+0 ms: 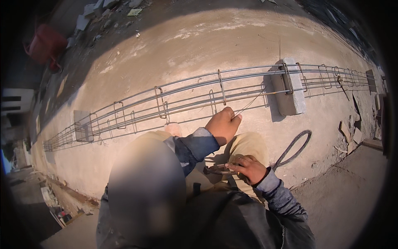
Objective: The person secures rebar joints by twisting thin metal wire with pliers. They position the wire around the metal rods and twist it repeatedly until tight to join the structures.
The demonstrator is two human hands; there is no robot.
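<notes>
My left hand (pixel 224 125) is closed on thin tie wire (pixel 250 104), whose strands run up and right from the fingers toward a concrete block. Just beyond that hand lies a long rebar cage (pixel 192 85), its steel bars joined by rectangular stirrups (pixel 221 87). The hand is near one stirrup; contact between them cannot be made out. Low over my lap, my right hand (pixel 248 169) grips a pair of pincers (pixel 216 169), jaws pointing left. A looped bundle of tie wire (pixel 293 149) lies on the ground to the right of that hand.
The cage rests across a pale concrete block (pixel 290 102) at right and another block (pixel 83 124) at left. A red wheelbarrow (pixel 46 43) stands far left. Rubble (pixel 93 12) lies at upper left, and broken pieces (pixel 349 135) lie along the ground edge at right.
</notes>
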